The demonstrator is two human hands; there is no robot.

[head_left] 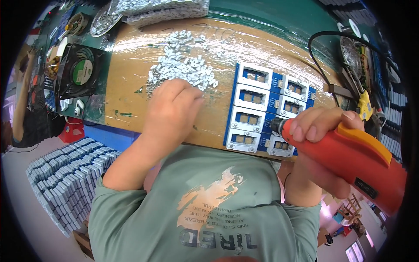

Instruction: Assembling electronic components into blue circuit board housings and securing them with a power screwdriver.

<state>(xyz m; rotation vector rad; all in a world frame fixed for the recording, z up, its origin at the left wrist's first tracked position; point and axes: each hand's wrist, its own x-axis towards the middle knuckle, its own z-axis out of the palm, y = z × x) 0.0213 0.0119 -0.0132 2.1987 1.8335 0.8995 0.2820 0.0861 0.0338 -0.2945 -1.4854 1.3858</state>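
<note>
Boards, flat and blue, carry rigid white rectangular frames just left of the right hand, which is wrapped around a smooth red power driver, its dark chuck over them. The left hand is curled at the near edge of loose, chunky white pieces and thin metal screws; whether it pinches any, I cannot tell. Under both hands runs a glossy wooden tabletop. Left of the left hand stands a black fan, with stacked pale slabs lower down.
</note>
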